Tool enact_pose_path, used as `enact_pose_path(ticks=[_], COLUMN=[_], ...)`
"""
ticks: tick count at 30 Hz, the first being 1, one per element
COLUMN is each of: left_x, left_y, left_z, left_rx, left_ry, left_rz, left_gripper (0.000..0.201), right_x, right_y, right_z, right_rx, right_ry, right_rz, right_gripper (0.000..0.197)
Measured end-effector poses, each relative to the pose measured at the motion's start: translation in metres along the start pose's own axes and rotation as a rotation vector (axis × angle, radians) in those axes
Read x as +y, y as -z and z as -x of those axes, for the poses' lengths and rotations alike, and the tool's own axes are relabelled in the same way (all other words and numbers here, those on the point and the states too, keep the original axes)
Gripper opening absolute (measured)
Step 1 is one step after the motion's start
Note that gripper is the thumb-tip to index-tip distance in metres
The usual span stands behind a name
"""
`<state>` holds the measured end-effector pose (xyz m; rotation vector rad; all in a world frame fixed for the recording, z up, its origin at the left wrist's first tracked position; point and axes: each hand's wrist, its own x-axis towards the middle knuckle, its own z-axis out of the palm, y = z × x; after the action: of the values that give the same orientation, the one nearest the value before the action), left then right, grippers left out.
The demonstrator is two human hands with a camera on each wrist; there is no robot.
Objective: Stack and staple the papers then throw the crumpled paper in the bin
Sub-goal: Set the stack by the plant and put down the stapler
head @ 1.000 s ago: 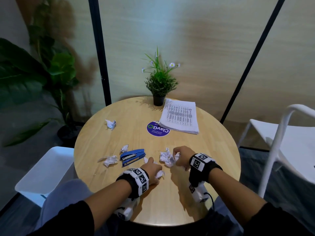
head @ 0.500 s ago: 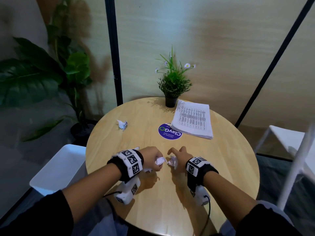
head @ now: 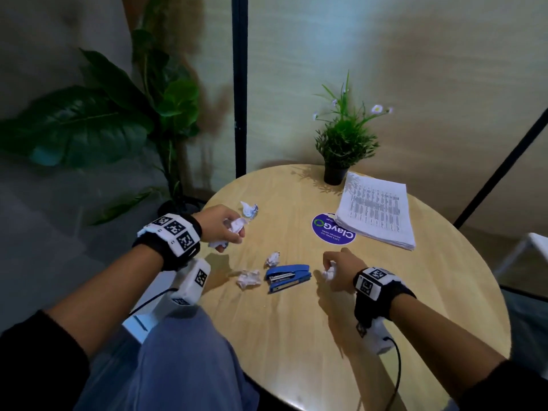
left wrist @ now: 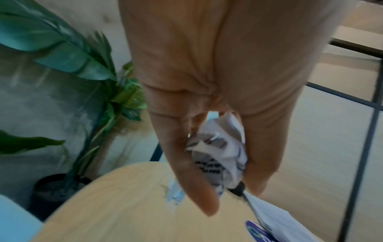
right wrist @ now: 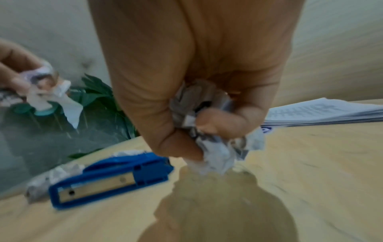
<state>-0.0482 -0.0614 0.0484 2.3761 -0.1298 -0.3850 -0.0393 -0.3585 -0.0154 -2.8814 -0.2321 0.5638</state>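
Observation:
My left hand (head: 226, 231) grips crumpled paper (left wrist: 219, 152) above the table's left side, just short of another crumpled ball (head: 248, 209). My right hand (head: 333, 268) grips a wad of crumpled paper (right wrist: 215, 147) just over the tabletop, right of the blue stapler (head: 287, 277). Two more crumpled pieces lie beside the stapler, one (head: 272, 258) behind it and one (head: 248, 278) to its left. The printed paper stack (head: 376, 215) rests at the far right of the round wooden table (head: 296, 336).
A small potted plant (head: 341, 149) stands at the table's far edge by the stack. A round blue sticker (head: 332, 231) marks the table. A large leafy plant (head: 118, 114) stands on the floor at left. A white surface (head: 142, 321) shows beside my left knee.
My left hand has lifted with its paper and swung left and farther out toward the far crumpled ball. My right hand stays low holding its wad. The head view has turned left.

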Motion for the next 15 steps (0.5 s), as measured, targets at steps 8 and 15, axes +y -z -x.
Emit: enact_pose_path(ticks=[8,15], left_x=[-0.099,-0.177], left_y=[0.026,0.017], left_z=[0.023,0.043], left_rx=[0.106,0.215], left_ry=[0.151,0.315], left_rz=[0.11,0.212], left_gripper=[0.012,0.008], right_x=[-0.097,-0.193], right_y=[0.025,0.011], right_z=[-0.048,-0.084], right_rx=[0.008,-0.111], right_ry=[0.27,0.427], right_rz=[-0.13,-0.371], right_gripper=[0.04,0.031])
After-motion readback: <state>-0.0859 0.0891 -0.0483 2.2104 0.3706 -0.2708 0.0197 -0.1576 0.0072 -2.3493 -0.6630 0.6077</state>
